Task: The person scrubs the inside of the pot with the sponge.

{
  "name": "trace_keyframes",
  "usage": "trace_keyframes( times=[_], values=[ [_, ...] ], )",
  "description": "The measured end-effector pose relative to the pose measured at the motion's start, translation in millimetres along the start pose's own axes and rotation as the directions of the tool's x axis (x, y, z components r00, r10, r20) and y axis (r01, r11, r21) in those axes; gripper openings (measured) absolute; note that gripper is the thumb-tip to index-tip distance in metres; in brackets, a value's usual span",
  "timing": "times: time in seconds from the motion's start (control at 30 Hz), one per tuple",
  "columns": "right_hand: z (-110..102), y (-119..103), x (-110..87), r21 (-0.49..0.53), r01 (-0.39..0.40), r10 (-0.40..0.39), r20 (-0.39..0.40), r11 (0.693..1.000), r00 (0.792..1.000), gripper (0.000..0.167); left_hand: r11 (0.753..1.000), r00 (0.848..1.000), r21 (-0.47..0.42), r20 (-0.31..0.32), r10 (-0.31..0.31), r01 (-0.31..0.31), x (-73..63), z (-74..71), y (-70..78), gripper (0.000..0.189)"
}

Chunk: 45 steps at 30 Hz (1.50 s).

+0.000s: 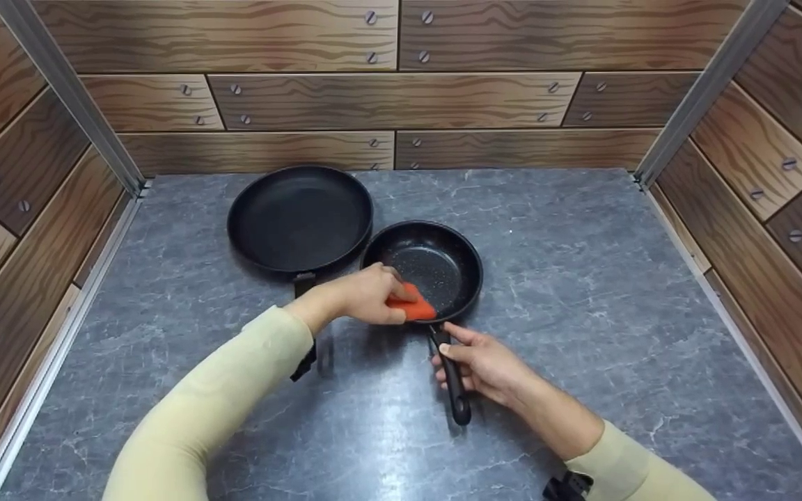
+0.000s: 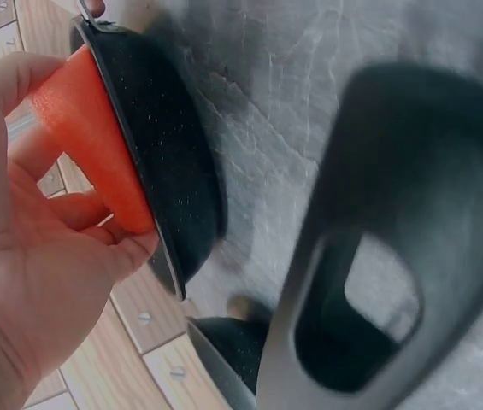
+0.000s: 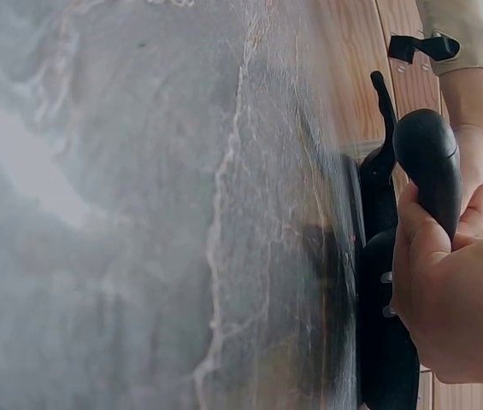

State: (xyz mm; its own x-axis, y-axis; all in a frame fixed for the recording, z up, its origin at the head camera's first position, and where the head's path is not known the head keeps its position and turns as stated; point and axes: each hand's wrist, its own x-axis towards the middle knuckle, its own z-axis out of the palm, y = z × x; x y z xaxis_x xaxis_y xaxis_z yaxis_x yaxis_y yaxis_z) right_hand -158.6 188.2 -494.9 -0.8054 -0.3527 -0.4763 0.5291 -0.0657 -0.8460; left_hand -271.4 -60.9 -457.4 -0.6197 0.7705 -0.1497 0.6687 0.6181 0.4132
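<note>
My left hand [image 1: 372, 295] pinches an orange sponge [image 1: 416, 306] between thumb and fingers. It presses the sponge against the near-left inner side of a small black frying pan [image 1: 443, 268]. In the left wrist view the sponge [image 2: 96, 141] bends over the pan's rim, and the thumb lies along its lower edge. My right hand [image 1: 490, 365] grips the small pan's black handle [image 1: 455, 390] close to the pan body. The right wrist view shows fingers wrapped about that handle [image 3: 429, 166]. Part of the pan's interior is hidden behind the left hand.
A larger black frying pan [image 1: 300, 221] stands to the left, very near the small one, its handle [image 1: 303, 365] pointing toward me under my left forearm. Both are on a grey marbled tabletop [image 1: 582, 264]. Wood-patterned walls [image 1: 401, 101] enclose the back and sides.
</note>
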Motion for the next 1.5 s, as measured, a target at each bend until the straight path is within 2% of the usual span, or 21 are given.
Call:
trace_keyframes(
  times=[0.4,0.77,0.93,1.1,1.33,1.5],
  values=[
    [-5,-1,0.9,-0.026,0.009,-0.008,0.024,1.0,1.0,0.074,0.998,1.0,-0.056,-0.022,0.02,-0.021,8.3,7.1,6.8,0.046],
    [-9,-2,0.4,-0.052,0.01,-0.007,0.06,0.999,0.998,0.074,0.994,0.996,-0.11,-0.092,0.003,-0.013,19.2,20.6,15.6,0.05],
    [-10,-2,0.6,-0.058,0.008,-0.004,0.062,0.998,0.998,0.074,0.992,0.992,-0.12,-0.123,0.018,-0.033,27.7,27.4,18.7,0.05],
    [-9,-3,0.7,-0.072,0.004,0.0,0.057,0.997,0.998,0.074,0.991,0.991,-0.132,-0.135,0.012,-0.03,37.2,32.5,18.4,0.05],
    [-8,-3,0.4,-0.076,-0.003,0.008,0.06,0.997,0.998,0.075,0.984,0.992,-0.177,-0.124,-0.027,0.004,44.0,35.6,13.8,0.051],
    [-8,-2,0.1,-0.085,-0.005,0.01,0.056,0.996,0.998,0.075,0.988,0.992,-0.152,-0.125,-0.019,0.0,49.5,36.5,12.6,0.05]
  ],
)
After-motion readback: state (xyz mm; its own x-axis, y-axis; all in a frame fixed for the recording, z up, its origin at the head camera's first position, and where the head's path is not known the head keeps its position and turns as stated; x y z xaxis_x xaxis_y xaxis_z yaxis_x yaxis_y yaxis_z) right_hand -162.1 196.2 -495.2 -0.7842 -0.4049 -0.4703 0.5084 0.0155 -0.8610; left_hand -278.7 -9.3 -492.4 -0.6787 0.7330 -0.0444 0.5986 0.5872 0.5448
